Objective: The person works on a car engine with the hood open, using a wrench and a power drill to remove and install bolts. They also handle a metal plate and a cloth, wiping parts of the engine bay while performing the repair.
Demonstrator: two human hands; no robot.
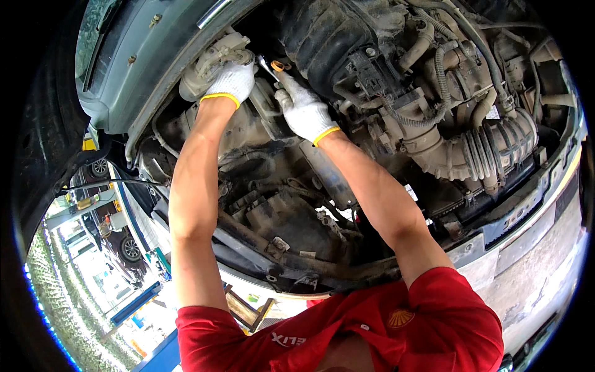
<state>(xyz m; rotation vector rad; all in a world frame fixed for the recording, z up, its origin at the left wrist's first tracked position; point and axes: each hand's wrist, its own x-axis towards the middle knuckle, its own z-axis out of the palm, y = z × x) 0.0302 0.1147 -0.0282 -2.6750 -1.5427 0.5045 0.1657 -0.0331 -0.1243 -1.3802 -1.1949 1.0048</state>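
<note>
My left hand (234, 82), in a white knit glove with a yellow cuff, reaches onto a dusty grey-beige housing (222, 51) at the back left of the engine bay. Its fingertips are hidden against that part. To the right is my right hand (305, 113), gloved the same way, with the index finger stretched forward and the thumb bent. A slim shiny metal tool (268, 68), probably a wrench, runs to between that finger and thumb. Right at the index fingertip shows an orange ring-shaped piece (277, 65); whether they touch is unclear.
A black engine cover (328, 37), ribbed hoses (441, 80) and a corrugated air intake duct (489, 152) crowd the right side. A dark box-shaped part (288, 226) sits below my forearms. The front body edge (520, 217) curves close to my red-shirted chest. The workshop floor (74, 297) shows at lower left.
</note>
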